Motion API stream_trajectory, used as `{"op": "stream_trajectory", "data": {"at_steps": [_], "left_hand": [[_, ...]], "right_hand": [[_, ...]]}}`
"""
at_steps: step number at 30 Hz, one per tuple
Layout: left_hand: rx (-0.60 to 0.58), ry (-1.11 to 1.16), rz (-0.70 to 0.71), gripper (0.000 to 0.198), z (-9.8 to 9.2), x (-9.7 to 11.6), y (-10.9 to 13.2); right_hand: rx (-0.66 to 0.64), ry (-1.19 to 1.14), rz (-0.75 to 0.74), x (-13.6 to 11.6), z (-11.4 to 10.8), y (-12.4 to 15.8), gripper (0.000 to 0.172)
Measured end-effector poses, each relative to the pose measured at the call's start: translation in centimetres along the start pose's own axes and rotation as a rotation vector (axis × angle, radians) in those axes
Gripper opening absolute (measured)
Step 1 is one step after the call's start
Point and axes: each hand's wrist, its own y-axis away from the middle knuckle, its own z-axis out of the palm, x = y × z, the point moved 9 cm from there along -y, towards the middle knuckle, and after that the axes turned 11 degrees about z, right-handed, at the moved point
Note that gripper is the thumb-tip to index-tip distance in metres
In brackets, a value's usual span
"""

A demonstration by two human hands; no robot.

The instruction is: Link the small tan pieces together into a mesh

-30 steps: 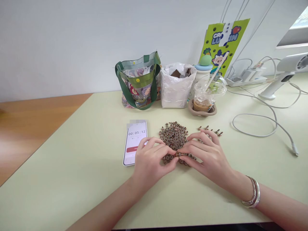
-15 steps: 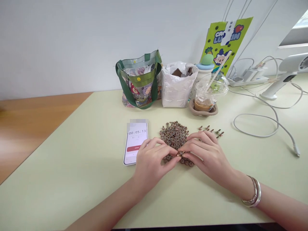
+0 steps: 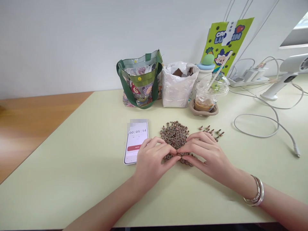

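A pile of small brown metal screw-like pieces (image 3: 175,134) lies on the pale table. At its near edge, the fingertips of my left hand (image 3: 155,160) and my right hand (image 3: 208,154) meet around a small metal piece (image 3: 178,154), mostly hidden between them. Both hands are closed in a pinch. Several similar pieces (image 3: 211,131) lie apart, beyond my right hand. Partly behind my left hand is a phone (image 3: 137,139) with a running timer on its screen.
Along the back stand a green-handled bag (image 3: 141,81), a white plastic bag (image 3: 176,86), a bottle (image 3: 206,67) and a plastic cup (image 3: 204,99) in a cardboard holder. A white cable (image 3: 260,136), a power strip (image 3: 250,80) and a white device (image 3: 286,77) are at the right.
My right hand's fingertips have shifted slightly around the small piece, which is now more covered. The phone timer went from 00:05:13 to 00:05:14.
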Motion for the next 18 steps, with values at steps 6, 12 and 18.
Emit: {"op": "stream_trajectory", "data": {"at_steps": [6, 12, 18], "left_hand": [[-0.013, 0.023, 0.008, 0.009, 0.1, 0.1, 0.1], [-0.010, 0.016, 0.019, 0.011, 0.0, 0.3, 0.0], [0.007, 0.022, 0.019, 0.010, -0.1, 0.4, -0.1]], "right_hand": [[-0.008, -0.039, 0.001, 0.3, 0.1, 0.0, 0.006], [-0.077, -0.121, 0.035, 0.8, 0.8, 0.1, 0.009], [-0.096, -0.167, 0.053, 0.8, 1.1, 0.2, 0.012]]}}
